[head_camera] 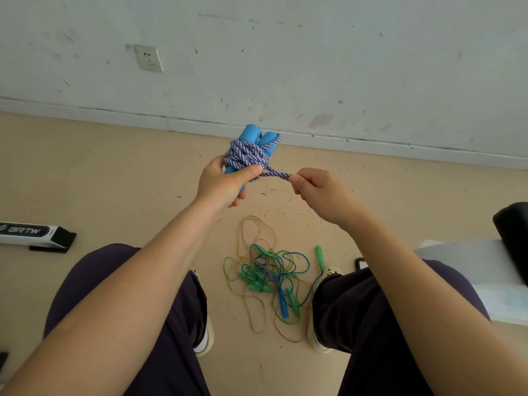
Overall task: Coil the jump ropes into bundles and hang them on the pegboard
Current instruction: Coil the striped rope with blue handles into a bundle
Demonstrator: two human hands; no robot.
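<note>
A purple-and-white braided jump rope [245, 156] is wound in several turns round its two blue foam handles [258, 137]. My left hand [225, 182] grips the handles from below, thumb lying across the coil. My right hand [320, 191] pinches the loose doubled end of the rope [275, 174], which runs taut from the coil to my fingers. On the floor between my feet lies a tangle of thin plastic jump ropes [271, 277] in blue, green and orange, with small green and blue handles. No pegboard is in view.
My knees in dark trousers frame the tangle. A white-and-black bar marked BRTW [34, 234] lies on the floor at the left. A white sheet [485, 270] and a black object [514, 232] sit at the right. A wall with a socket [148, 58] stands ahead.
</note>
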